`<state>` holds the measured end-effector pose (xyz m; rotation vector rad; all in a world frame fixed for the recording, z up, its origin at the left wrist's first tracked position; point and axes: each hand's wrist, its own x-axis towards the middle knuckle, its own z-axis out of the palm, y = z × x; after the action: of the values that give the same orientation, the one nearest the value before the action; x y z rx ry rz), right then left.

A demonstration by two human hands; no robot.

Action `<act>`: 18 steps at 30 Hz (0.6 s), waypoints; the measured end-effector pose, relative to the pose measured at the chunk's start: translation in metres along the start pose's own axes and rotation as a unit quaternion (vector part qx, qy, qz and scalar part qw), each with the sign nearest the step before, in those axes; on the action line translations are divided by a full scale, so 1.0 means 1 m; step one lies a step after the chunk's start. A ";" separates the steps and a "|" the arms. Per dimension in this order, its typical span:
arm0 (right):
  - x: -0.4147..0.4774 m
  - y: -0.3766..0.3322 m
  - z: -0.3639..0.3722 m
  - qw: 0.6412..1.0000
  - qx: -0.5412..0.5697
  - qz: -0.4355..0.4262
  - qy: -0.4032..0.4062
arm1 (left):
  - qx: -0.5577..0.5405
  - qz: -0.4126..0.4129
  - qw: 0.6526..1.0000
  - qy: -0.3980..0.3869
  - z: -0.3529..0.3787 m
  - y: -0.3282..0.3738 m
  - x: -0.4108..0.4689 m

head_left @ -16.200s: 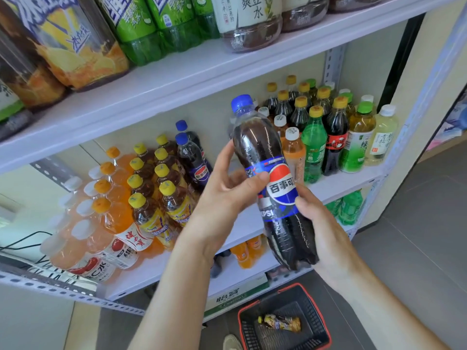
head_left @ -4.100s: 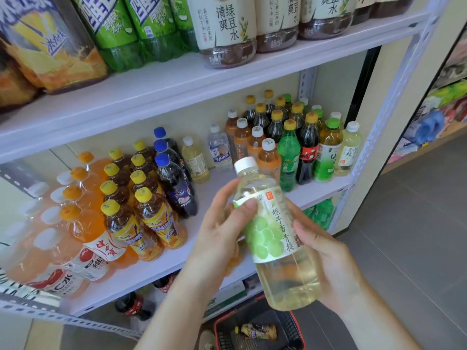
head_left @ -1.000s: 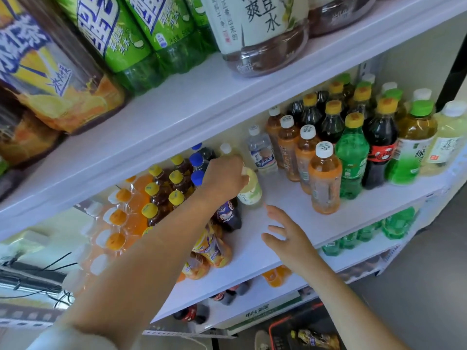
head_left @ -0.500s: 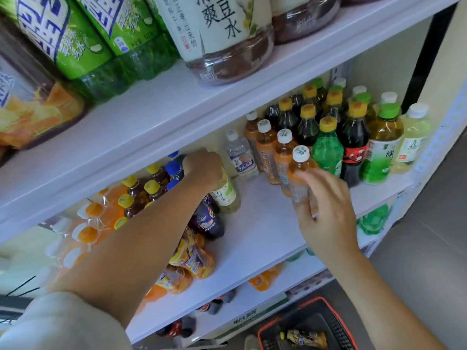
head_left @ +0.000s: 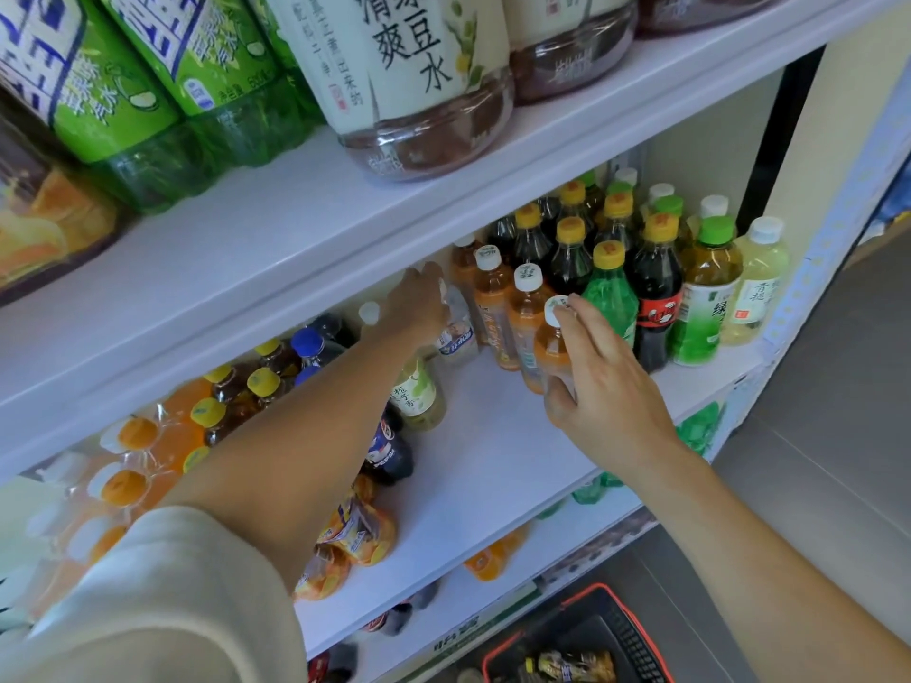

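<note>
My left hand reaches deep into the middle shelf and closes over the top of a small clear bottle with a blue label; its fingers are mostly hidden behind the hand. A pale green grape drink bottle stands free on the shelf just under my left wrist. My right hand grips the front orange tea bottle with a white cap, with fingertips at the cap and the thumb low on the body.
Dark, green and yellow bottles crowd the shelf's right. Cola and orange drinks fill the left. Large bottles stand on the shelf above. A red-rimmed basket holding a bottle sits on the floor.
My left hand let go of the pale green bottle and moved right onto the clear bottle. My right hand stays wrapped round the front orange bottle.
</note>
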<state>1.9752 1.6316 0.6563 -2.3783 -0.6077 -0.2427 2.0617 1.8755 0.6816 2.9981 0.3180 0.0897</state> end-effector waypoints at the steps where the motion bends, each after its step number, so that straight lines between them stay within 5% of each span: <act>1: 0.000 0.000 -0.001 1.000 0.008 0.003 -0.002 | -0.003 0.011 1.000 -0.006 0.001 0.002 -0.005; 5: -0.008 -0.002 -0.004 1.000 0.010 -0.009 -0.016 | -0.004 0.041 0.999 -0.014 0.002 0.011 -0.041; 8: -0.024 -0.004 -0.010 0.999 0.004 -0.034 -0.006 | -0.040 0.009 0.998 0.053 -0.017 0.010 -0.078; 12: -0.051 -0.013 -0.017 0.980 0.194 0.002 -0.052 | -0.181 0.025 0.968 0.172 -0.047 0.018 -0.150; 14: -0.065 -0.014 -0.021 0.914 0.366 0.129 -0.121 | -0.274 0.035 0.941 0.196 -0.060 0.024 -0.188; 16: -0.079 -0.012 -0.026 0.755 0.569 0.261 -0.198 | -0.388 0.028 0.903 0.181 -0.073 0.031 -0.222; 18: -0.095 -0.011 -0.033 0.617 0.693 0.291 -0.236 | -0.476 0.026 0.863 0.169 -0.080 0.038 -0.248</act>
<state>1.8865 1.5831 0.6573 -0.9014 -0.0461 0.8881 1.8213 1.7950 0.7549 1.9863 0.1488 0.5912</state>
